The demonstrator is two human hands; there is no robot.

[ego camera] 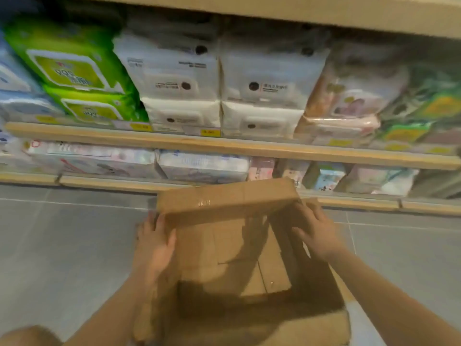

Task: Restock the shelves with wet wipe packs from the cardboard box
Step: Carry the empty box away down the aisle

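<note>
An open brown corrugated cardboard box (232, 258) is held between the two hands above the grey tiled floor (62, 245). Nothing is seen inside it: only its bare creased bottom panels and shadowed inner walls show. The left hand (156, 243) is laid against the outside of the box's left wall, fingers fairly straight and pointing away from the person, the thumb hooked over the wall's top edge. The right hand (316, 233) is set on the right wall, its fingers spread and lightly bent over the rim; how firmly it grips cannot be told through the blur. The far flap of the box is folded up just beyond both hands.

Past the fingertips, pale wooden shelves (224, 146) are filled with soft plastic wet wipe packs. Straight ahead of the hands and higher up, white rectangular packs with black round marks (219, 78) are stacked in two columns. To the left of the left hand's line, bright green glossy packs (72, 71) are stacked at a tilt. Beyond the right hand, pink-and-orange patterned packs (349, 101) are seen. Small yellow price labels (210, 132) are fixed along the shelf edge. On the lowest shelf, just beyond the box's far flap, pale flat packs (202, 166) are laid.
</note>
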